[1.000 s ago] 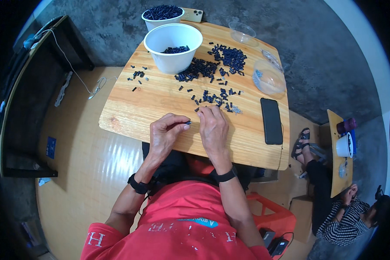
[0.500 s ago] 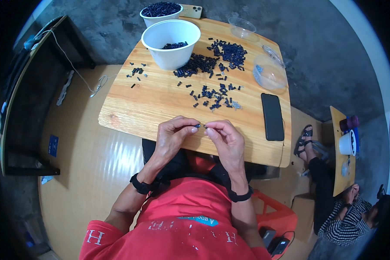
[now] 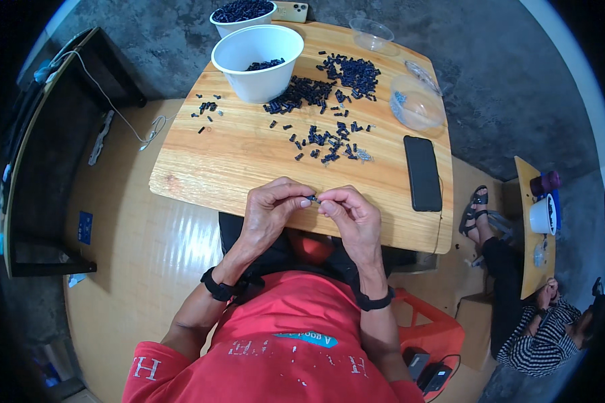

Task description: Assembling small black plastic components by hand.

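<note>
Holding, over the worktop (image 3: pixel 208 168) near its front edge: one small dark piece (image 3: pixel 312 199), set between the fingertips of two hands.

Left hand (image 3: pixel 265 213): thumb and forefinger closed in a pinch on the piece's left end, other fingers curled.

Right hand (image 3: pixel 356 221): thumb and forefinger pinched at the piece's right end, fingertips just beside those opposite. Whether a second, smaller bit sits in this pinch cannot be told.

Governing relation: piece directly between the hands, rightward of the left fingertips, leftward of the right; long axis apparently side to side, one end toward each hand, though too small for certainty. Neither hand is clearly nearer.

Beyond the hands: scattered dark pieces (image 3: pixel 324 140), loose, lying at mixed angles; beside them, a small patch of pale bits (image 3: pixel 364 155). Farther back, a dense dark heap (image 3: pixel 353 75) and a white tub (image 3: pixel 262 84) partly filled with like pieces; behind it, a fuller rear tub (image 3: pixel 243 28).

Left side: small cluster of dark pieces (image 3: pixel 208 107).

Right side: black phone (image 3: pixel 423 173), lying flat; clear plastic bowl (image 3: pixel 420 115) with bluish contents.
</note>
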`<action>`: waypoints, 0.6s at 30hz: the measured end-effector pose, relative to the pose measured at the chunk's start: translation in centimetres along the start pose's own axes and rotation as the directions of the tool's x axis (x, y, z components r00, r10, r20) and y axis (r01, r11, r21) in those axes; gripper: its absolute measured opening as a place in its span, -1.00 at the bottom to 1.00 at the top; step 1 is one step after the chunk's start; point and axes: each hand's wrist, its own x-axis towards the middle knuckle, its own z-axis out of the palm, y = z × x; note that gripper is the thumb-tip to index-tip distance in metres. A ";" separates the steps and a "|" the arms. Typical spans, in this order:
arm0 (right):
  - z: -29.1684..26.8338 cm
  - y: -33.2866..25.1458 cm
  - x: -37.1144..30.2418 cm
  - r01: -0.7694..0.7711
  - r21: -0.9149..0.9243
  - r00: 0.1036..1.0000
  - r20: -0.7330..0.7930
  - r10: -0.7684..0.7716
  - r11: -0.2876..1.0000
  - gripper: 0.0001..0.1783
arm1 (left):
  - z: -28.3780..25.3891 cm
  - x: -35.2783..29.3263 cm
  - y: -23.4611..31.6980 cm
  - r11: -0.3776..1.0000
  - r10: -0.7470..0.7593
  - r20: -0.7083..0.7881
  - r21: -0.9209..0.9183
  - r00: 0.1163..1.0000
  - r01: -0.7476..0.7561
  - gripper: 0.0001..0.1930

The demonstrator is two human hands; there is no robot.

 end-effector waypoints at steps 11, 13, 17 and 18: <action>-0.9 -0.3 0.5 -0.029 -0.071 0.994 0.102 0.036 0.997 -0.90 | -0.7 0.3 1.3 0.913 0.229 0.125 0.316 0.965 -0.258 -0.78; -0.8 -0.4 0.4 -0.020 -0.073 0.995 0.099 0.028 0.997 -0.90 | -0.8 0.2 1.7 0.853 0.283 0.173 0.405 0.944 -0.330 -0.77; -0.7 -0.1 -0.1 -0.039 -0.062 0.997 0.072 0.043 0.997 -0.90 | -0.8 0.1 1.8 0.853 0.289 0.179 0.397 0.940 -0.338 -0.77; -0.7 0.0 -0.2 -0.038 -0.062 0.997 0.072 0.042 0.997 -0.90 | -0.9 0.1 1.8 0.853 0.277 0.185 0.405 0.943 -0.330 -0.77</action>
